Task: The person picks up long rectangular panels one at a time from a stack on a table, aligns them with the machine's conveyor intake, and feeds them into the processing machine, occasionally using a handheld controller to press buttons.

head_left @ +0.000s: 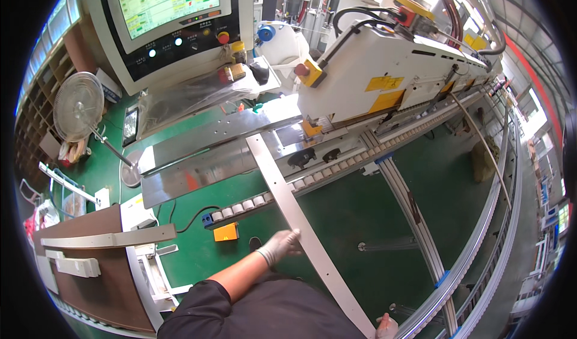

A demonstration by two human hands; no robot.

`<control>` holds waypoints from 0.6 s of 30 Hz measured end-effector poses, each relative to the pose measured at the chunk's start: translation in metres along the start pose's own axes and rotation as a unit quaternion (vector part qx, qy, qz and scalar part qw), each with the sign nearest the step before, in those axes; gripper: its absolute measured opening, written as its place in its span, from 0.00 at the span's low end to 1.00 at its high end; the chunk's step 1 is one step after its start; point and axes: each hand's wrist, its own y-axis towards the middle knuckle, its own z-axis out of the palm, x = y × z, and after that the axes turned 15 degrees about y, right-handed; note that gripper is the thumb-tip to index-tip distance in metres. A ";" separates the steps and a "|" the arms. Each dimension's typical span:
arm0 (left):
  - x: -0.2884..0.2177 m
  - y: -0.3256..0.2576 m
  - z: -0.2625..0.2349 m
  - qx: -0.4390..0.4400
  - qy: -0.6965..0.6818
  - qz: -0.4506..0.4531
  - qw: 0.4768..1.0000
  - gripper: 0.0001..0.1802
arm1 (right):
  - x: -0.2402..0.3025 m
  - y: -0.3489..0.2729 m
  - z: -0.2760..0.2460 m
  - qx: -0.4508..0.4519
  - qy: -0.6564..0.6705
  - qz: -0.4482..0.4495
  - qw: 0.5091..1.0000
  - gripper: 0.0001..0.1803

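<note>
At machine infeed: long white strip [300, 219] lies diagonal, far end up on the steel table [198, 171], near end down by the person's body.
L hand [279, 246]: gloved, fingers curled over the strip's left edge approx mid-length, partly closed, gripping it.
R hand [386, 327]: only a bit shows at bottom edge, touching strip's near end; how far open, can't tell.
Strip pos: crosses the roller row [252, 204], far end beside the white machine housing [384, 68].
Strip cond: flat, straight, small holes along it.
Conveyor: roller track [415, 128] runs along the housing to upper right; rails [421, 225] go off lower right over green floor [348, 207].
Panel: control screen [171, 2] w/ buttons upper left, plastic sheet under it.
Left side: fan [78, 104] on stand; brown bench [90, 267] w/ more white strips [108, 240] on top.
Floor: orange box [226, 232] near L hand, just left of strip.
</note>
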 end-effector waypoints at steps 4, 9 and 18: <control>-0.055 0.002 -0.096 -0.095 0.007 -0.008 0.995 0.28 | 0.059 0.063 0.080 -0.051 0.105 -0.212 0.970 0.22; -0.093 0.031 -0.173 -0.243 -0.044 0.103 0.964 0.15 | 0.239 0.093 0.142 0.137 0.168 -0.239 0.947 0.20; -0.065 0.137 -0.180 -0.228 0.026 0.124 0.965 0.24 | 0.288 0.133 0.192 0.280 0.174 -0.009 0.944 0.27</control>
